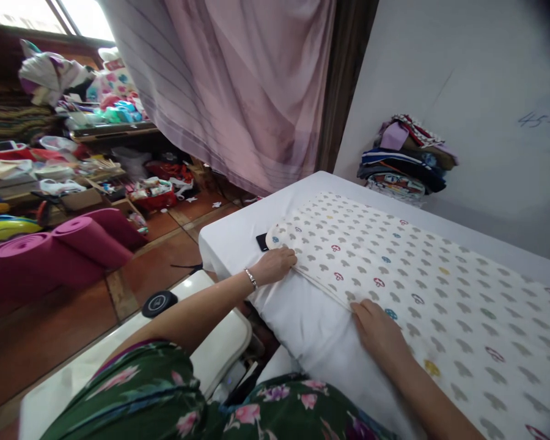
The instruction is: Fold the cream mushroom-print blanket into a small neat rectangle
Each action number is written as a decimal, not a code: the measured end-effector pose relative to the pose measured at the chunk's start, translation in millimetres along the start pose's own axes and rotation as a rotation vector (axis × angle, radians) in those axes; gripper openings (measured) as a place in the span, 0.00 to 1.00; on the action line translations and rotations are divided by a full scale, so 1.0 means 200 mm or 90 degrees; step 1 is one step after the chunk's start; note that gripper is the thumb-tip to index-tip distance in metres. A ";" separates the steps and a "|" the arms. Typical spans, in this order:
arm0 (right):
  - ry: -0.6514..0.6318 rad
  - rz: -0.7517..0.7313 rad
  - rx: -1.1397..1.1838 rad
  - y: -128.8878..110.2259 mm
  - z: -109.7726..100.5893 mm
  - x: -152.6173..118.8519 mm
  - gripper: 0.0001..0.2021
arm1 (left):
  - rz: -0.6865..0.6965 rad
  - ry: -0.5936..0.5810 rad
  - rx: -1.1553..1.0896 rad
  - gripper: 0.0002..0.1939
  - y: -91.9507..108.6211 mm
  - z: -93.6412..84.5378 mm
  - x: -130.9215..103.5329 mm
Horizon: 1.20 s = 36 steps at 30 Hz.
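Note:
A cream cloth (394,269) printed with grey mushroom-like shapes and some coloured ones lies spread over a table covered in a white sheet (238,229). My left hand (277,264) is closed on the cloth's near edge, close to its rounded left corner. Farther right along that same edge, the fingers of my right hand (378,333) pinch the fabric. Between the two hands the edge runs fairly straight, and more than one layer shows there. A small black flat object (262,242) lies by the corner, partly hidden by the cloth.
Below my left arm is a white surface (224,336) with a round black piece (159,303) on it. Folded clothes (403,159) are stacked against the wall. A pink curtain (256,79) hangs behind the table. Rolled pink mats (73,244) and cluttered shelves stand left.

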State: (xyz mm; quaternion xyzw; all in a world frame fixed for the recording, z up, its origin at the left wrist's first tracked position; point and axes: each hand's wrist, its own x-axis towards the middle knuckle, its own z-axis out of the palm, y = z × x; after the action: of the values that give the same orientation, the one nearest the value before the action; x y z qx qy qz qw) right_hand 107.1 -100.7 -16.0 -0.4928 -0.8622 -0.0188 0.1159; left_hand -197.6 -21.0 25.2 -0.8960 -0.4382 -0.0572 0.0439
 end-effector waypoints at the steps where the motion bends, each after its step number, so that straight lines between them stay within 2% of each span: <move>1: -0.011 0.005 0.015 -0.01 -0.01 0.00 0.12 | -0.003 0.002 0.006 0.07 0.00 0.00 0.00; 9: -0.028 0.020 0.048 -0.04 -0.02 0.01 0.10 | -0.002 0.014 0.018 0.07 0.01 -0.01 -0.01; 15: -0.002 0.001 0.081 -0.07 -0.02 0.01 0.10 | 0.143 0.033 -0.051 0.09 0.15 -0.05 0.03; 18: 0.003 0.004 0.112 -0.10 -0.03 0.01 0.10 | 0.174 0.020 -0.054 0.07 0.20 -0.04 0.07; 21: 0.013 0.007 0.126 -0.11 -0.03 0.00 0.10 | 0.148 0.010 -0.023 0.08 0.21 -0.01 0.10; 25: 0.019 0.000 0.122 -0.12 -0.03 -0.01 0.11 | 0.080 0.004 0.025 0.07 0.16 0.01 0.09; 32: 0.033 -0.015 0.120 -0.11 0.00 -0.02 0.11 | -0.028 0.065 0.032 0.10 0.03 0.03 0.05; 36: 0.054 -0.019 0.112 -0.11 0.01 -0.02 0.10 | -0.090 0.070 0.048 0.10 -0.06 0.02 0.05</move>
State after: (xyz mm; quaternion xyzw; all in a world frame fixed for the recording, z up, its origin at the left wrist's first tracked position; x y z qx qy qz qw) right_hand 89.4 -115.3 -16.3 -0.4666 -0.8620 0.0342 0.1950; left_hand -200.9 -4.4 22.2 -0.8558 -0.4994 -0.0928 0.0978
